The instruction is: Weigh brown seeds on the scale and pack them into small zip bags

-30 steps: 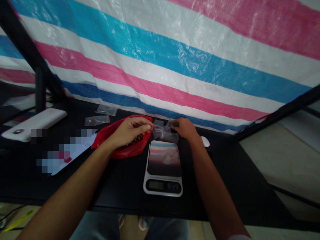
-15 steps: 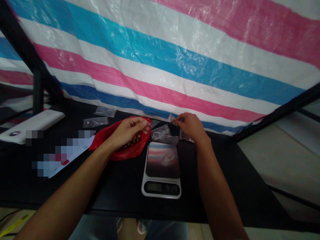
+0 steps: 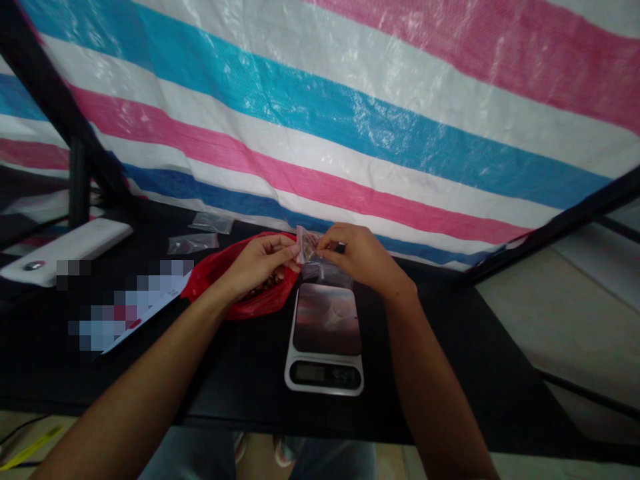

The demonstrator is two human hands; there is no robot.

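Observation:
My left hand (image 3: 257, 263) and my right hand (image 3: 363, 259) meet above the back edge of a digital kitchen scale (image 3: 325, 319). Their fingertips pinch a small clear plastic bag (image 3: 307, 245) from both sides, with something brownish inside it. A small dark item shows at my right fingertips. My left hand sits over a red plastic bag (image 3: 274, 303) holding brown pieces, partly hidden by that hand. Another clear bag (image 3: 324, 272) lies crumpled behind the scale's platform.
Several small clear bags (image 3: 210, 223) lie at the back of the black table (image 3: 500, 373). A white rectangular device (image 3: 65, 251) lies at the left, and a pixelated paper (image 3: 135, 313) lies beside the red bag. A striped tarpaulin (image 3: 320, 133) hangs behind the table.
My right hand has moved left to meet my left hand. Both now pinch the small clear bag, raised above the back of the scale.

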